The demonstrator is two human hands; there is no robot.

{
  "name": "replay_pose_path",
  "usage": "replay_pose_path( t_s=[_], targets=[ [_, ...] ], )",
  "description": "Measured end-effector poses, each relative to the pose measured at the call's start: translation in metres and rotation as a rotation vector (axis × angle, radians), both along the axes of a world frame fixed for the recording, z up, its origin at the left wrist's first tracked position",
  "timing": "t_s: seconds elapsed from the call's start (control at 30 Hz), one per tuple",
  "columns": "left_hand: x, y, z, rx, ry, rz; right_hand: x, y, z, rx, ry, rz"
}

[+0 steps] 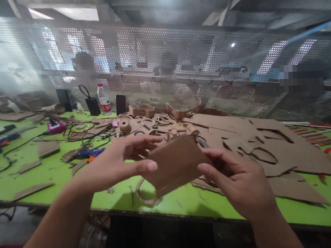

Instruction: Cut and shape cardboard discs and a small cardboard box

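A flat brown cardboard piece (175,165) is held up at a tilt over the front of the green table. At its left edge, my left hand (116,163) has the thumb on the near face and the fingers partly behind. The right side of the piece is pinched by my right hand (235,179), its fingertips partly hidden behind the cardboard. Below the piece, a cardboard ring (142,197) lies on the table and is partly covered. Just beyond my hands sits a pile of cut cardboard parts, including a small round cardboard spool (124,126).
Large cut-out cardboard sheets (236,132) cover the right side. To the left lie a blue glue gun (93,152), cables and a purple power socket (56,126). A water bottle (104,100) stands before the perforated metal screen (141,67). The green table's front edge (185,214) is close.
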State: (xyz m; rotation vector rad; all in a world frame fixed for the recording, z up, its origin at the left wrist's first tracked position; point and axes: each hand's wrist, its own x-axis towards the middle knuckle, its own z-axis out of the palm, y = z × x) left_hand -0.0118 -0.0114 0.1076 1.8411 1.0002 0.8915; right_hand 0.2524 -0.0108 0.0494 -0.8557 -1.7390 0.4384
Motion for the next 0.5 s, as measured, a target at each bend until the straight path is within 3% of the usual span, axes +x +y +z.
replay_pose_path(
  t_s=[0.1,0.13,0.2,0.33,0.4,0.5],
  targets=[
    [0.009,-0.001,0.003,0.254,0.195,0.098,-0.004,-0.002,0.004,0.152,-0.143,-0.016],
    [0.016,-0.002,0.000,0.339,0.202,0.144,-0.008,-0.003,0.004,0.185,-0.166,0.007],
    [0.032,-0.005,-0.011,0.414,0.126,0.104,-0.016,-0.007,0.004,0.230,-0.128,0.002],
    [0.058,-0.015,-0.044,0.746,-0.085,0.225,-0.031,-0.022,-0.003,0.281,0.164,-0.288],
    [0.062,-0.022,-0.059,0.750,-0.086,0.306,-0.037,-0.031,-0.008,0.254,0.173,-0.314],
    [0.065,-0.034,-0.073,0.730,-0.074,0.309,-0.043,-0.039,-0.015,0.120,0.076,-0.183]
  ],
)
